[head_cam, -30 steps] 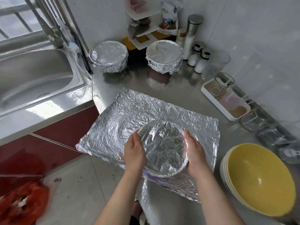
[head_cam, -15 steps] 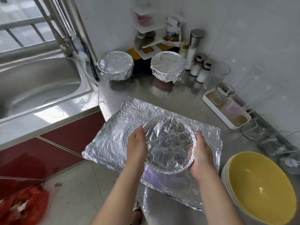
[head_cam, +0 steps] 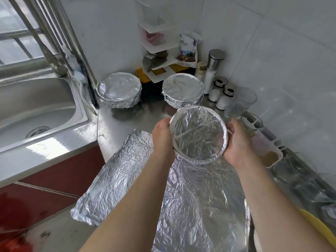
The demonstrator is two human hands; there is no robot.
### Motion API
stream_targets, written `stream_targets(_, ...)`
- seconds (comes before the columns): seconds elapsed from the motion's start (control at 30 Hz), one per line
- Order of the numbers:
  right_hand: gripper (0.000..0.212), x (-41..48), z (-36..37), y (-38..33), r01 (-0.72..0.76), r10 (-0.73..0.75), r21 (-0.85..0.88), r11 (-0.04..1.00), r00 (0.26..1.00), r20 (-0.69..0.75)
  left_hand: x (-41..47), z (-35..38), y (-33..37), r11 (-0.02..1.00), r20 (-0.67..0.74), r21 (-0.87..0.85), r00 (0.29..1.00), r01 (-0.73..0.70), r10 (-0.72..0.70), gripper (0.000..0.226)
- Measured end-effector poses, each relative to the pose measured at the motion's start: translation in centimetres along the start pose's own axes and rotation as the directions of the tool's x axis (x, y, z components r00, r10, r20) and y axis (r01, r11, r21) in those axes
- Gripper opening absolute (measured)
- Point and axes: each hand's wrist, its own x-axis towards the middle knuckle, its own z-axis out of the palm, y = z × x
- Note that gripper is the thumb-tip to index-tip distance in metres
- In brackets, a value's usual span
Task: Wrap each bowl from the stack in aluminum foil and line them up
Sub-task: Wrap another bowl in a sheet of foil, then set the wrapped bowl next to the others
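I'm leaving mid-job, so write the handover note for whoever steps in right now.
Left hand and right hand: both grip the third wrapped bowl by its sides, over the far edge of the foil sheet.
Back-left wrapped bowl and back-right wrapped bowl stand side by side on the counter.
Done: three bowls wrapped, two lined up.
Left: set this one in line, then wrap the yellow bowl at lower right; any others are out of view.
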Motion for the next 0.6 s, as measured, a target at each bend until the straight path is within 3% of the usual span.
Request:
stream_targets(0.1, 0.037, 1.9, -0.1, -0.5, 0.01, -0.01, -0.041, 0.999, 1.0, 0.0, 2.6, 1.6, -0.6, 1.0, 0.032, 0.012, 0.999, 0.017, -0.018, 0.035)
stream_targets(0.33, 0.039, 4.7, -0.4, -0.1, 0.032, -0.032, -0.108, 0.994, 0.999, 0.005, 5.7, 2.5, -2.4, 0.945, 0.023, 0.323, 0.999, -0.045, 0.039, 0.041)
stream_targets(0.53, 0.031, 4.3, -1.7, 0.5, -0.012, -0.057, -0.462, 0.887, 0.989, -0.135, 8.1, 3.2, 0.1, 0.776, -0.004, 0.583, 0.955, -0.24, 0.298, 0.021)
stream_targets(0.6, 0.033, 4.1, -2.1, 0.6, -0.028, -0.06, -0.537, 0.843, 0.988, -0.145, 10.0, 3.7, 1.7, 0.798, -0.048, 0.559, 0.952, -0.225, 0.302, 0.022)
